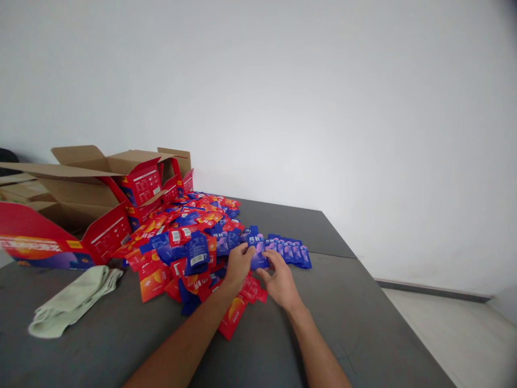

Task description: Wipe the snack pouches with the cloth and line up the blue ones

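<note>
My left hand [238,265] pinches the left edge of a blue sachet [255,240] with white lettering, held upright above the pile. At the sachet's lower right edge is my right hand [279,279], its thumb and fingers apart; whether the fingertips touch the sachet I cannot tell. Just to the right, several blue sachets [288,250] lie overlapped in a neat row on the dark table [327,302]. A loose heap of red and blue sachets [197,256] spreads left of my hands, and some red sachets [232,318] lie under my left wrist.
Open red cardboard boxes [105,237] stand at the left, partly stacked, flaps spread outward. A folded pale green cloth [75,303] lies in front of them. The white wall [307,108] rises behind the table, whose right edge drops to a light floor [436,328].
</note>
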A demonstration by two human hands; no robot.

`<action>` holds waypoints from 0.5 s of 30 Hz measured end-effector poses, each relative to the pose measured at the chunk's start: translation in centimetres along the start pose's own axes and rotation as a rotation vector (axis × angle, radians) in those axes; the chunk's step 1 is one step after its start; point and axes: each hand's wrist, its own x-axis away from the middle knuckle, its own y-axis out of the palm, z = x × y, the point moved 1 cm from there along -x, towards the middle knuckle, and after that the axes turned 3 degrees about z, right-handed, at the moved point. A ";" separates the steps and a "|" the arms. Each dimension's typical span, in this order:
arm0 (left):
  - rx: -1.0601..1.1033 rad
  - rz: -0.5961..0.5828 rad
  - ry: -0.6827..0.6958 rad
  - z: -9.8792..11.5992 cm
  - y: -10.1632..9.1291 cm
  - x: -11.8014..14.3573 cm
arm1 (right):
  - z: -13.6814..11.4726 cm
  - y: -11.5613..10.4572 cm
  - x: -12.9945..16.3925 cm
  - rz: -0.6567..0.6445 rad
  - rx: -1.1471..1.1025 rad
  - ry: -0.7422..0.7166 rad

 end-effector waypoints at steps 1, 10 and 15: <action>0.028 -0.018 -0.035 -0.2 0.5 -0.3 | 0.5 -0.3 -0.2 0.017 -0.007 0.027; -0.100 -0.317 0.077 -0.6 8.6 -1.9 | 5.7 -4.8 -1.8 0.283 0.231 0.095; -0.550 -0.430 0.279 -1.4 12.8 -1.4 | 8.9 -6.4 -1.8 0.340 0.429 0.188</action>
